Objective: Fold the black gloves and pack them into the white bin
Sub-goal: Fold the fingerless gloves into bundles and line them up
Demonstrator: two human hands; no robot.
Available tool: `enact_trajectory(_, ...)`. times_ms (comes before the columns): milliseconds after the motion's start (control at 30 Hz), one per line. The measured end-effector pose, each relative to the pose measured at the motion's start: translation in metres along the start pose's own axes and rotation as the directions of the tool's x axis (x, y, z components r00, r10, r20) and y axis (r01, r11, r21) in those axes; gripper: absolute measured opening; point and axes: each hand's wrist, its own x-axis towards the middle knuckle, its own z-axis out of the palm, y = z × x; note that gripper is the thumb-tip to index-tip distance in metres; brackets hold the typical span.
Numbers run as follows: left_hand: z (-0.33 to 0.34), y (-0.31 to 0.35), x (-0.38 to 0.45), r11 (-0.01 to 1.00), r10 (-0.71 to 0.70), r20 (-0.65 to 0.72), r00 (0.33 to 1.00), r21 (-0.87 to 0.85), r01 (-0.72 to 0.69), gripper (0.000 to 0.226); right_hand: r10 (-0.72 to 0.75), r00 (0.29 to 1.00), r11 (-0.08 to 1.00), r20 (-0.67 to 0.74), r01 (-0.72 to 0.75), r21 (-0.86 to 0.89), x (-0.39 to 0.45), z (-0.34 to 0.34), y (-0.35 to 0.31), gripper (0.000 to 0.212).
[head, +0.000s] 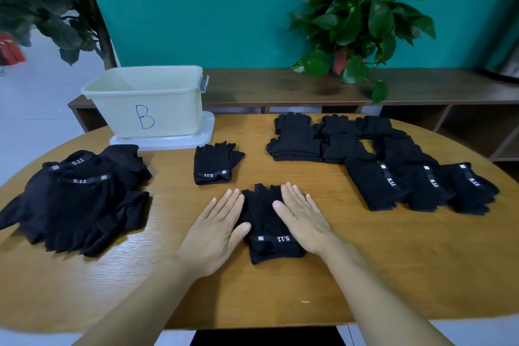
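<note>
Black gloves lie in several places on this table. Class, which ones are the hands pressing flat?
The gloves nearest the table's front edge, between the left hand and right hand; no others are touched.

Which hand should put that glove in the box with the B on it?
Probably the left hand. Both hands lie flat on the glove, but the white bin stands at the table's far left, on that hand's side. The right hand would have to cross over.
</note>
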Motion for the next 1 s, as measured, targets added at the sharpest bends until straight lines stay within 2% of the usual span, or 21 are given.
enact_trajectory(67, -0.008, -0.002, -0.011, 0.996, 0.041, -0.055, 0.998, -0.071, -0.045, 0.081, -0.057, 0.993, 0.992, -0.103, 0.069, 0.11, -0.014, -0.005, 0.004, 0.068)
enact_trajectory(133, -0.015, 0.003, -0.019, 0.984, 0.133, -0.083, 0.988, -0.11, -0.142, 0.078, -0.154, 0.973, 0.982, -0.169, 0.17, 0.084, -0.029, -0.007, 0.006, 0.077)
enact_trajectory(200, -0.014, 0.008, -0.021, 0.968, 0.232, -0.074, 0.97, -0.082, -0.238, 0.079, -0.237, 0.961, 0.971, -0.141, 0.237, -0.012, -0.04, -0.004, 0.004, 0.085)
enact_trajectory(300, -0.009, 0.011, -0.018, 0.952, 0.301, -0.07, 0.951, -0.036, -0.304, 0.082, -0.252, 0.967, 0.959, -0.05, 0.242, -0.144, -0.047, 0.002, 0.002, 0.087)
enact_trajectory(467, -0.006, 0.01, -0.012, 0.953, 0.3, -0.063, 0.952, -0.008, -0.302, 0.085, -0.234, 0.972, 0.955, -0.031, 0.224, -0.196, -0.051, 0.002, 0.001, 0.074)
enact_trajectory(567, -0.003, 0.012, -0.014, 0.95, 0.31, -0.099, 0.945, 0.016, -0.31, 0.077, -0.233, 0.972, 0.949, -0.02, 0.222, -0.222, -0.058, 0.0, -0.002, 0.075)
enact_trajectory(667, -0.001, 0.012, -0.02, 0.949, 0.257, -0.099, 0.961, -0.161, -0.271, 0.066, -0.196, 0.98, 0.967, -0.018, 0.19, -0.169, -0.072, -0.003, -0.004, 0.079)
enact_trajectory(767, -0.005, 0.01, -0.026, 0.906, 0.185, -0.043, 0.982, -0.379, -0.188, 0.067, -0.105, 0.994, 0.994, -0.033, 0.104, -0.032, -0.085, -0.003, -0.002, 0.078)
enact_trajectory(867, -0.009, 0.012, -0.029, 0.87, 0.146, -0.017, 0.989, -0.474, -0.137, 0.079, -0.063, 0.994, 0.996, -0.09, 0.068, 0.05, -0.084, 0.001, 0.003, 0.061)
enact_trajectory(967, -0.015, 0.017, -0.028, 0.893, 0.131, -0.011, 0.991, -0.433, -0.123, 0.065, -0.081, 0.98, 0.993, -0.18, 0.096, 0.075, -0.076, 0.006, 0.008, 0.039)
enact_trajectory(1000, -0.017, 0.018, -0.028, 0.911, 0.137, 0.011, 0.991, -0.393, -0.122, 0.071, -0.061, 0.979, 0.991, -0.197, 0.082, 0.101, -0.074, 0.008, 0.009, 0.039)
